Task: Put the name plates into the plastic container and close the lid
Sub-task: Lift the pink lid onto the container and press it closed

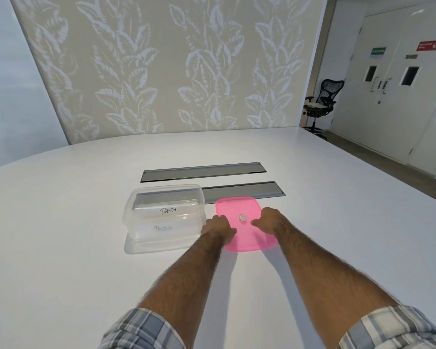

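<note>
A clear plastic container point(146, 238) stands lidless on the white table, left of centre. Inside it lie name plates point(168, 211); the top one reads "PANDA", and another shows faintly through the front wall. To the container's right lies the pink translucent lid point(239, 206), flat on the table. My left hand point(218, 226) rests on the lid's left edge, fingers curled over it. My right hand point(268, 219) sits on the lid's right side, fingers bent down onto it. Whether the lid is lifted off the table I cannot tell.
Two grey cable hatches point(203, 171) are set into the table point(73, 248) just behind the container and lid. A leaf-patterned wall stands behind the table. A black office chair point(322, 99) and white doors are at the far right.
</note>
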Action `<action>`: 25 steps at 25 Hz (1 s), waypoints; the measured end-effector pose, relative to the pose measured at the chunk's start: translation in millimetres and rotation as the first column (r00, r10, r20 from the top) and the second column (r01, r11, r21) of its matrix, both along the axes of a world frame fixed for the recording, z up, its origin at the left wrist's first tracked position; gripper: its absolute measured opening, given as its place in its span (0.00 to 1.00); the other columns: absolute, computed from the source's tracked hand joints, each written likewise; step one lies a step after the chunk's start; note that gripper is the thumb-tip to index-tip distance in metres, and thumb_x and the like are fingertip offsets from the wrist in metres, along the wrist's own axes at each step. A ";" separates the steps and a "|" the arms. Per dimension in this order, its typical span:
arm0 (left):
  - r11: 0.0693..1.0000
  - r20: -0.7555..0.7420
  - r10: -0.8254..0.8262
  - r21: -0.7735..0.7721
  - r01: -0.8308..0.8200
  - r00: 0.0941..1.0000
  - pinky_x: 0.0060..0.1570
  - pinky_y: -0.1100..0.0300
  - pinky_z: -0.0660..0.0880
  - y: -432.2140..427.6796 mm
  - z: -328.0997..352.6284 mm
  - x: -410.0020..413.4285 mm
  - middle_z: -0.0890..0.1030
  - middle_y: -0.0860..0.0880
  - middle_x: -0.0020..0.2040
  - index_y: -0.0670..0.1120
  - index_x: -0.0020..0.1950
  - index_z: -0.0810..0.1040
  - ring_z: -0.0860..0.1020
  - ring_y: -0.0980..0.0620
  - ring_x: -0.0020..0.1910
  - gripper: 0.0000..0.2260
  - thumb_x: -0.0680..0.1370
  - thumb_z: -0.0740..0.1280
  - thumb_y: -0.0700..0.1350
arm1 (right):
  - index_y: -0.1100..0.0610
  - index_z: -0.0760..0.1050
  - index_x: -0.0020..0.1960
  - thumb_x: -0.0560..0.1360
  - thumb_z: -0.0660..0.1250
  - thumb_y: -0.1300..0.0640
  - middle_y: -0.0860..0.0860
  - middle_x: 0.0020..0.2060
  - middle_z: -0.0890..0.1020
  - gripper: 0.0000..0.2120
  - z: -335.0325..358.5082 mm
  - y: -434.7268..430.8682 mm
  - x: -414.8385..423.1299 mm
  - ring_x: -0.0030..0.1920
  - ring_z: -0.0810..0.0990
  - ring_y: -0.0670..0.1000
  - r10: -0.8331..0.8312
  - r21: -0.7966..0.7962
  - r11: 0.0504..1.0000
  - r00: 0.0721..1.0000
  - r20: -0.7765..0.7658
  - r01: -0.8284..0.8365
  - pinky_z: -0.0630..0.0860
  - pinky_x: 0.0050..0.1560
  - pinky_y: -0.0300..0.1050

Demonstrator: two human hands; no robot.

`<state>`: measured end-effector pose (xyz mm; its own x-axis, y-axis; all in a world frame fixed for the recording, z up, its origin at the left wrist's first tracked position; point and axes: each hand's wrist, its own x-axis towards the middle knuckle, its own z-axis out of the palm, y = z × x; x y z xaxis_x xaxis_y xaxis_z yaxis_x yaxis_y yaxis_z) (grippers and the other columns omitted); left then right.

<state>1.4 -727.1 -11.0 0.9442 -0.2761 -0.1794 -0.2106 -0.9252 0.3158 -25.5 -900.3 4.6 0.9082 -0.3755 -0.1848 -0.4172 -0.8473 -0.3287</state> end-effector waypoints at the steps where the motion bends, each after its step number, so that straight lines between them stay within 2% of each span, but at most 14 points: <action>1: 1.000 0.007 0.007 -0.021 -0.007 1.000 0.62 0.48 0.73 0.2 0.2 0.7 0.74 0.42 0.67 0.43 0.71 0.68 0.73 0.41 0.66 0.24 0.80 0.62 0.56 | 0.61 0.75 0.60 0.75 0.67 0.43 0.57 0.59 0.80 0.24 -1.3 0.3 1.6 0.58 0.79 0.58 -0.039 0.053 0.998 0.999 0.017 0.038 0.76 0.55 0.48; 7: 0.980 0.010 0.043 -0.194 -0.040 0.999 0.62 0.48 0.73 0.4 -0.9 4.2 0.76 0.42 0.66 0.44 0.74 0.65 0.74 0.40 0.65 0.26 0.79 0.64 0.52 | 0.64 0.76 0.58 0.72 0.70 0.47 0.58 0.54 0.81 0.23 -4.4 0.0 4.6 0.56 0.80 0.60 -0.286 0.358 0.904 0.953 0.098 0.234 0.77 0.55 0.49; 11: 0.915 0.015 0.024 -0.403 -0.015 1.000 0.61 0.50 0.74 -4.7 2.6 2.3 0.76 0.45 0.67 0.46 0.73 0.66 0.76 0.42 0.63 0.25 0.76 0.66 0.42 | 0.63 0.76 0.54 0.71 0.72 0.50 0.57 0.47 0.80 0.19 -3.6 0.4 3.4 0.51 0.80 0.58 -0.397 0.518 0.806 0.910 0.116 0.285 0.75 0.48 0.46; 14: 0.877 0.033 0.014 -0.480 0.004 0.999 0.62 0.49 0.74 -9.8 8.5 0.3 0.71 0.45 0.70 0.47 0.74 0.65 0.75 0.42 0.64 0.29 0.74 0.66 0.36 | 0.66 0.76 0.57 0.71 0.73 0.53 0.59 0.50 0.80 0.21 0.2 1.6 2.5 0.48 0.78 0.57 -0.482 0.649 0.701 0.867 0.125 0.296 0.73 0.45 0.45; 17: 0.869 0.077 -0.004 -0.493 0.042 0.997 0.62 0.47 0.74 -13.3 14.2 -0.2 0.67 0.44 0.73 0.47 0.76 0.62 0.74 0.40 0.65 0.33 0.73 0.67 0.34 | 0.68 0.76 0.59 0.71 0.72 0.55 0.60 0.53 0.81 0.21 8.1 1.3 0.6 0.52 0.80 0.58 -0.536 0.701 0.652 0.829 0.158 0.288 0.74 0.47 0.45; 20: 0.843 0.086 0.051 -0.539 0.004 0.995 0.61 0.49 0.73 -15.3 24.7 -1.7 0.67 0.41 0.71 0.44 0.78 0.58 0.74 0.39 0.64 0.36 0.74 0.71 0.36 | 0.68 0.78 0.56 0.71 0.73 0.55 0.57 0.46 0.79 0.20 23.0 0.2 -0.2 0.46 0.79 0.56 -0.551 0.717 0.650 0.806 0.215 0.252 0.73 0.44 0.44; 25: 0.762 0.144 0.142 -0.647 -0.016 0.979 0.57 0.53 0.73 -7.3 57.3 -1.7 0.75 0.40 0.61 0.40 0.67 0.71 0.76 0.41 0.59 0.24 0.73 0.74 0.37 | 0.64 0.79 0.53 0.69 0.71 0.58 0.57 0.46 0.81 0.15 54.3 11.7 -0.5 0.45 0.80 0.57 -0.553 0.793 0.591 0.789 0.267 0.146 0.75 0.43 0.45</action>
<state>-0.3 -734.5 46.3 0.9652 -0.1893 0.1802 -0.2554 -0.5356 0.8049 -25.9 -888.6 58.9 0.7720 -0.6161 -0.1562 -0.2568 -0.0775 -0.9634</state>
